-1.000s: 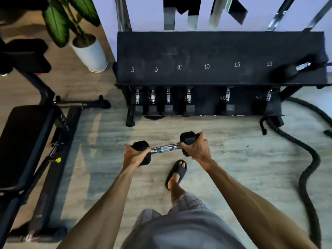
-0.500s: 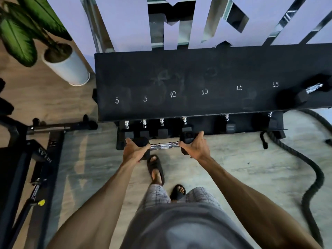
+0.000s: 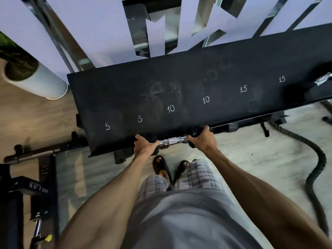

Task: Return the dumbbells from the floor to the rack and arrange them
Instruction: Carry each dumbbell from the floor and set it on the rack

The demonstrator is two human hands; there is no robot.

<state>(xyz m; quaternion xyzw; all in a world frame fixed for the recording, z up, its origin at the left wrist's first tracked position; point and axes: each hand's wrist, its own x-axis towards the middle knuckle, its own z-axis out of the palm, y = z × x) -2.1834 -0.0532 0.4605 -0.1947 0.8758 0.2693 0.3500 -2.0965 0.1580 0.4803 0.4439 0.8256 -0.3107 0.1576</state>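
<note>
Dumbbell: black heads, knurled chrome handle, level at rack front edge. Left hand grips one head; right hand grips the other.

Only a dumbbell obstructs the rack shelf, far right.

We see only the chrome handle of the dumbbell; the left hand and the right hand cover most of both heads. A second dumbbell on the rack is cut by the right edge. The rack's lower shelf is mostly hidden.
</note>
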